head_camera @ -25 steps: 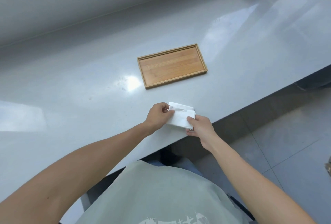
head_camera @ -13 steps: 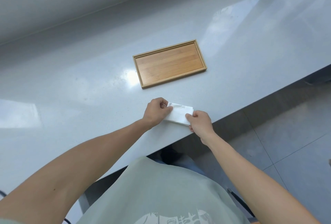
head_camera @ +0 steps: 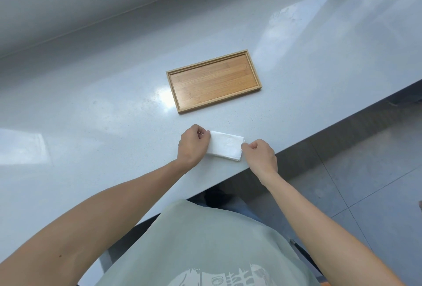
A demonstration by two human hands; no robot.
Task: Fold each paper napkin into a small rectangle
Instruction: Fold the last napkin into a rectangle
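Left hand (head_camera: 193,146): curling into a loose fist, knuckles facing up, fingertips pinching at its right side.
Right hand (head_camera: 260,157): curling likewise, thumb and forefinger pinching at its left side.
Arms: both bare forearms reaching forward from the lower corners, converging toward the middle.
Spacing: the two hands sitting near each other, not touching.

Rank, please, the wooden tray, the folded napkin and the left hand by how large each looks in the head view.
1. wooden tray, clearly largest.
2. folded napkin and left hand: similar in apparent size, so unranked.
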